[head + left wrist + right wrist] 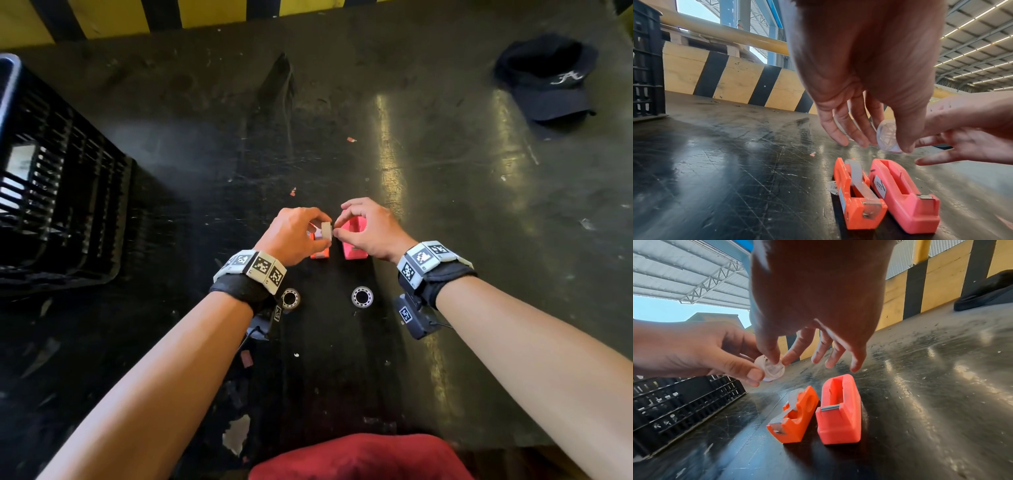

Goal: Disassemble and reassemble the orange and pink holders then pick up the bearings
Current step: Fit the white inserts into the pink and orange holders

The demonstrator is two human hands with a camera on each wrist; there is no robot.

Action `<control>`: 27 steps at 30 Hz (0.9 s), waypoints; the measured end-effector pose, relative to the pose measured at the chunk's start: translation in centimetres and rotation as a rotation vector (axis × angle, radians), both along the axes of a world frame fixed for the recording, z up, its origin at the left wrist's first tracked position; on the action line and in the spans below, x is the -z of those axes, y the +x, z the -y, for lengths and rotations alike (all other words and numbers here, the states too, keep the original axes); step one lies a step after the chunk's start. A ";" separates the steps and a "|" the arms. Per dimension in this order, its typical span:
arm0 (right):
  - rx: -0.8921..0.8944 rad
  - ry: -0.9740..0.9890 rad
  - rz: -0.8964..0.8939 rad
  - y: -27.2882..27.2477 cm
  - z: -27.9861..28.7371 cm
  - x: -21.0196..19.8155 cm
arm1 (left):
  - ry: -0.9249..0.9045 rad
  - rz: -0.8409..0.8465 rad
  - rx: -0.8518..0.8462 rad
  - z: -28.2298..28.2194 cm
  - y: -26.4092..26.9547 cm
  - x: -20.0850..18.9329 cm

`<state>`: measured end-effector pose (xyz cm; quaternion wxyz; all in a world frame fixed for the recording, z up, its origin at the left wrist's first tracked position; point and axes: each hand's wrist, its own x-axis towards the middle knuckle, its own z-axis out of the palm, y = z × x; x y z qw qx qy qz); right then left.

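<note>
Red cloth (359, 459) fills the bottom edge. At frame centre, a white spool (326, 230) is pinched by the left hand (294, 236) and the right hand (371, 229) above the orange holder (857, 199) and pink holder (906, 194); bearings (363, 296) lie below. Reassembly seems underway: seating the spool in the empty pink holder probably comes next.

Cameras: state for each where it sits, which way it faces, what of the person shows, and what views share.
Head: above, facing down at table; both forearms, left hand, right hand.
Left wrist: under the palm, facing along the fingers at orange holder, pink holder.
Right wrist: likewise from the right.
Shared: white roll, both holders.
</note>
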<state>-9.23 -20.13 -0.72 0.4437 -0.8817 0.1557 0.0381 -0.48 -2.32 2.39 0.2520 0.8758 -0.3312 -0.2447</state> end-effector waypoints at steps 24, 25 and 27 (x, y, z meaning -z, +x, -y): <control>0.009 -0.026 -0.236 -6.6 1.9 0.1 | 0.526 0.237 0.232 0.0 -8.6 5.0; 0.015 -0.030 -0.243 -6.9 2.0 0.3 | 0.497 0.249 0.258 0.3 -8.6 5.0; 0.033 -0.010 -0.252 -7.2 2.3 0.5 | 0.447 0.243 0.341 1.1 -8.7 5.1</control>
